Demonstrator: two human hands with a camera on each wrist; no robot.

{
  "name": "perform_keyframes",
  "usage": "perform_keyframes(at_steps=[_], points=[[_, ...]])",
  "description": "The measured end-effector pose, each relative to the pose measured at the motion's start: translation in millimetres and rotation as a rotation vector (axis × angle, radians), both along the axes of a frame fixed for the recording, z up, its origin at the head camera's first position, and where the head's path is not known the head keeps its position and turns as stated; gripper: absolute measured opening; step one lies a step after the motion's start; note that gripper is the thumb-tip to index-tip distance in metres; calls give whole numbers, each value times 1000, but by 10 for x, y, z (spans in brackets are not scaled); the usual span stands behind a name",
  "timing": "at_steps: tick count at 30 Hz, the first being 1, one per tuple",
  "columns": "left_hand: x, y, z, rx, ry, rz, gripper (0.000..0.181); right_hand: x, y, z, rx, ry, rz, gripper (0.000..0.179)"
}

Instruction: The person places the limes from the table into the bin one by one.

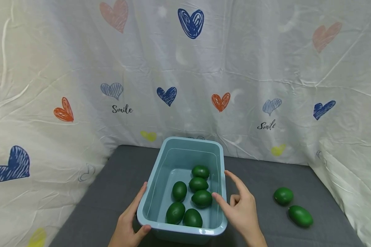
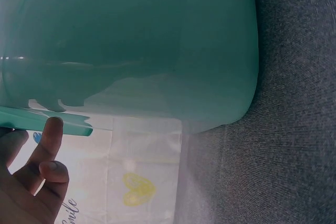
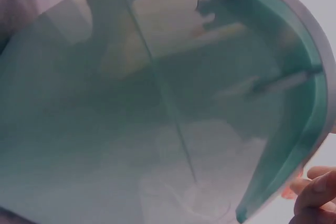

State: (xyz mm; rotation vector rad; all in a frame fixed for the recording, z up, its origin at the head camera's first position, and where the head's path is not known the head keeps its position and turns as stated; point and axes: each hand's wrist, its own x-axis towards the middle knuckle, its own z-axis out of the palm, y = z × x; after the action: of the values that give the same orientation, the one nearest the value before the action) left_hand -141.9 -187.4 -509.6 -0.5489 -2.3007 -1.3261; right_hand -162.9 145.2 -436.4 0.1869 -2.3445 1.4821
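A light blue plastic basin (image 1: 151, 192) stands on the dark grey cloth, with several dark green, lime-like fruits (image 1: 202, 199) lying on its bottom. My left hand (image 1: 130, 219) is at the near left corner, its fingers along the outer side and the thumb at the front rim. In the left wrist view its fingertips (image 2: 52, 129) come up to the rim's lip. On the other side my right hand (image 1: 242, 206) has its index finger at the right rim and its thumb reaching over that rim. Its remaining fingers are bent in, with nothing between them.
Two more green fruits (image 1: 300, 216) lie on the grey cloth (image 1: 262, 175) to the right of the basin. A white curtain (image 1: 191, 61) printed with hearts hangs behind the table and along both sides.
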Motion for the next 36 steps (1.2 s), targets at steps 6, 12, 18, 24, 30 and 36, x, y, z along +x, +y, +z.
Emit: perform_keyframes(at_steps=[6, 12, 18, 24, 30, 36], points=[[1, -1, 14, -11, 3, 5, 91, -11, 129, -68, 30, 6, -59, 71], [6, -3, 47, -26, -10, 22, 92, -46, 275, -120, 84, -17, -114, 67], [12, -4, 46, -29, -6, 23, 92, -76, 430, -208, 149, -81, -174, 68], [5, -1, 55, -36, 10, 15, 92, -94, 608, -345, 201, -131, -206, 69], [20, 6, 55, -31, -17, 26, 93, -93, 770, -471, 254, -172, -245, 70], [15, 7, 51, -39, -19, 34, 93, -90, 927, -592, 321, -168, -269, 72]])
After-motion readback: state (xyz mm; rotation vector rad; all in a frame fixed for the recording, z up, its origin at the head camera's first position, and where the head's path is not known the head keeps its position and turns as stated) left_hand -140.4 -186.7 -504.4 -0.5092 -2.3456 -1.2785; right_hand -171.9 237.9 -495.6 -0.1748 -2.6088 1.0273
